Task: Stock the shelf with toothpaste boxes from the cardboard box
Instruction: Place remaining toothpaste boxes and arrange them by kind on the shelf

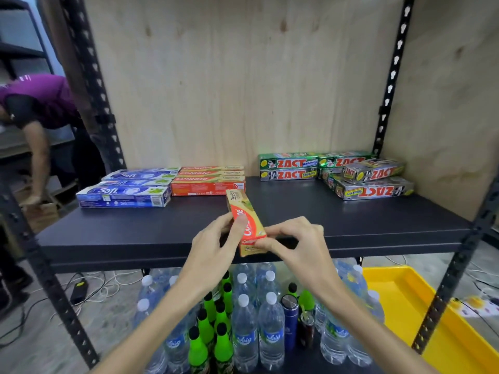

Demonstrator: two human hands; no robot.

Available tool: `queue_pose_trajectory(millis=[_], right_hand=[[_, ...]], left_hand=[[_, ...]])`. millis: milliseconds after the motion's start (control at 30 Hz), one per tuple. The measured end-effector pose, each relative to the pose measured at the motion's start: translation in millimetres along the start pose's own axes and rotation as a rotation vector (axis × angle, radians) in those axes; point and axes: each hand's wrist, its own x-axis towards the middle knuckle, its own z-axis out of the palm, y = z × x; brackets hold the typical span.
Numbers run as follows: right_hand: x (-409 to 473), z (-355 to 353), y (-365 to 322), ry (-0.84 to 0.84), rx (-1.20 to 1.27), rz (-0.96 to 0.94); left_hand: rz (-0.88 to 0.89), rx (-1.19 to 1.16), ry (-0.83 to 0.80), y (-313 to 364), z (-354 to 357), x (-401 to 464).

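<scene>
Colgate box (247, 221) lettering behind left hand (213, 245) thumb

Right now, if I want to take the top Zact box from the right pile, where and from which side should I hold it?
Probably across its long sides near the middle, from above and the front. The top Zact box lies flat and slightly askew on the pile, its top and front free, plywood wall close on its right.

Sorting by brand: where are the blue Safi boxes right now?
In the head view the Safi boxes lie at the shelf's left end, touching the stacked Colgate boxes on their right.
</scene>
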Motion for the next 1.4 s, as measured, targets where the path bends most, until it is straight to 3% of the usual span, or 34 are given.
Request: queue_pose_trajectory(millis=[133,200,367,500,667,833,1067,1400], right_hand=[[2,12,-4,-0.339,-0.120,-0.146],[10,11,0,-0.419,-0.154,-0.162],[60,2,18,-0.224,-0.300,0.055],[100,12,33,-0.252,-0.358,0.213],[124,37,42,-0.169,-0.281,0.180],[138,60,46,-0.137,-0.365,0.067],[157,77,57,-0.159,-0.282,0.053],[164,80,62,-0.221,-0.201,0.019]], left_hand=[[0.029,0.194,-0.090,-9,-26,6],[0.042,0.257,-0.108,-17,-42,17],[0.101,0.389,-0.182,-38,-84,40],[0.163,0.489,-0.131,-63,-112,60],[0.251,0.705,-0.115,-96,-133,97],[0.228,0.852,0.048,-118,-143,132],[0.198,0.845,0.124,-140,-151,154],[0.161,0.672,0.020,-154,-156,167]])
